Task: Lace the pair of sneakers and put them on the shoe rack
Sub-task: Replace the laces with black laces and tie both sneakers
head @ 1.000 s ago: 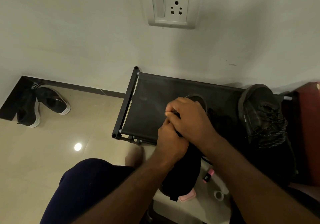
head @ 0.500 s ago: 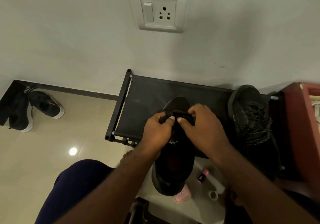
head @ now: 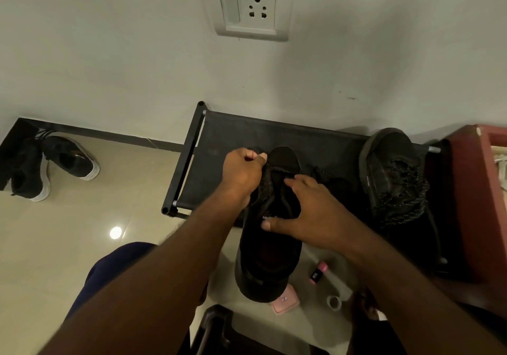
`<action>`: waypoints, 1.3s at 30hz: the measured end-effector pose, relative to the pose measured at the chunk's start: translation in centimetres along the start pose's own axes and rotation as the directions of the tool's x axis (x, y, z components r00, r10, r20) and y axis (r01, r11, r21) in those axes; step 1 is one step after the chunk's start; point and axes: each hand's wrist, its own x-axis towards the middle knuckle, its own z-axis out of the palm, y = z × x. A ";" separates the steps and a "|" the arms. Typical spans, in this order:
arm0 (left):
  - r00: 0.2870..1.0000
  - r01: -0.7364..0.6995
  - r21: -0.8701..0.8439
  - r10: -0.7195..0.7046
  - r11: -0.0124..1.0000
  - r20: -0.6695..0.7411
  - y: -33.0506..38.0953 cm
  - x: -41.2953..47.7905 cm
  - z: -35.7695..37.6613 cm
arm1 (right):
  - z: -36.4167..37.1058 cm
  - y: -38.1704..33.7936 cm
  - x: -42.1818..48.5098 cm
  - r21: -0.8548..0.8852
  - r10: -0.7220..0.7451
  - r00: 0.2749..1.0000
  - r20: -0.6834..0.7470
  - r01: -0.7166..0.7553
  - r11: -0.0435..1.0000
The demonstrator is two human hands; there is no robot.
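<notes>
A black sneaker (head: 270, 256) lies in front of me, its toe over the front edge of the black fabric shoe rack (head: 236, 138). My left hand (head: 241, 172) pinches the black lace at the sneaker's upper left, pulled out to the left. My right hand (head: 304, 212) rests on the sneaker's tongue with spread fingers and thumb along its side. The second black sneaker (head: 395, 173), laced, stands on the rack's right end.
Another pair of black shoes with white soles (head: 49, 165) lies on the tiled floor at the left wall. A pink box (head: 286, 301), a small pink and black item (head: 318, 271) and a small ring (head: 333, 302) lie near the sneaker's heel. A red cabinet (head: 482, 190) stands right.
My hands, joined over the sneaker's laces a second ago, have parted. The left hand has moved up and left with the lace; the right has spread over the tongue.
</notes>
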 end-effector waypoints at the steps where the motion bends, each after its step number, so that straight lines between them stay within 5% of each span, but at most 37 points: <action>1: 1.000 -0.030 -0.044 0.030 0.999 0.004 0.4 -0.1 -0.1 | 0.0 -0.1 0.1 -0.066 -0.003 1.000 0.015 0.004 0.998; 8: 0.983 -0.166 -0.516 0.185 0.840 -0.016 4.7 0.0 -6.6 | 1.2 -1.4 0.9 -0.195 0.052 0.994 -0.096 -0.070 0.978; 10: 0.973 -0.193 -0.398 0.226 0.897 0.039 5.0 0.1 -8.9 | 1.2 -1.5 1.0 -0.172 0.066 0.992 -0.112 -0.084 0.982; 12: 0.962 -0.238 -0.091 0.248 0.967 0.118 4.4 -0.2 -10.6 | 1.3 -1.5 1.1 -0.148 0.068 0.990 -0.125 -0.087 0.985; 15: 0.945 -0.317 0.285 0.274 0.905 0.182 3.1 -0.8 -11.5 | 1.5 -1.5 1.0 -0.116 0.072 0.986 -0.150 -0.090 0.989; 28: 0.845 -0.432 0.675 0.531 0.599 0.069 10.1 -4.5 -21.3 | 1.9 -2.4 0.2 -0.013 0.163 0.969 -0.183 -0.168 0.986; 39: 0.624 -0.456 0.835 0.780 0.309 0.053 19.1 -10.6 -25.1 | 2.0 -2.4 -1.1 0.082 0.189 0.958 -0.213 -0.176 0.981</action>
